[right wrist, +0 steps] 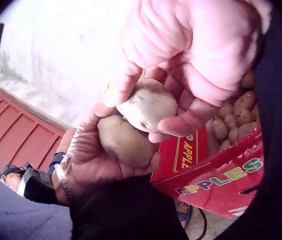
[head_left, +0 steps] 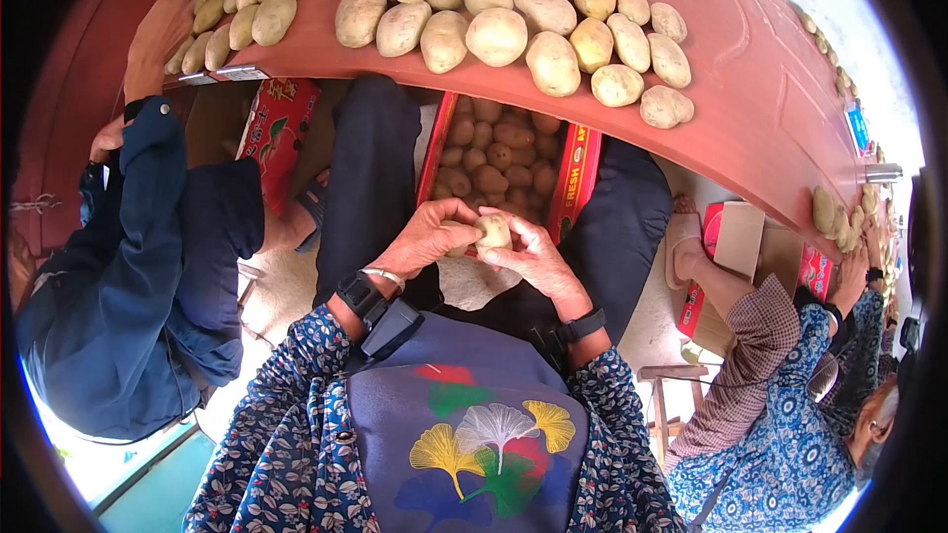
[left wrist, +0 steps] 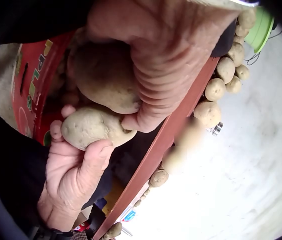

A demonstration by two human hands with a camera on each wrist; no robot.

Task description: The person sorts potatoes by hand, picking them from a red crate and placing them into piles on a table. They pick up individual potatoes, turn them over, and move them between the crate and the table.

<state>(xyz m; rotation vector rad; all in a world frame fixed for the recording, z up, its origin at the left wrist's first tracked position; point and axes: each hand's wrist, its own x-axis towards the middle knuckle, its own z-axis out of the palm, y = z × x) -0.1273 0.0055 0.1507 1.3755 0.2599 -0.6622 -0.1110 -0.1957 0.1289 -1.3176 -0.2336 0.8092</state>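
Above the lap, my left hand (head_left: 425, 239) and right hand (head_left: 541, 263) meet, each holding a potato. Pale and oval, the right hand's potato (left wrist: 88, 127) is gripped between thumb and fingers. My left thumb tip presses on a dark spot at its end in the left wrist view. The other potato (right wrist: 125, 141) lies against the curled fingers of my left hand, right beside the first. Below both hands, between the knees, a red apple carton (head_left: 573, 183) holds many potatoes (head_left: 499, 153).
A red-brown table (head_left: 731, 69) curves across the front, bearing rows of potatoes (head_left: 496, 37). People sit on both sides, a dark sleeve (head_left: 138, 237) at left and a blue patterned sleeve (head_left: 790, 434) at right. Another carton (head_left: 736, 237) stands beneath the table at right.
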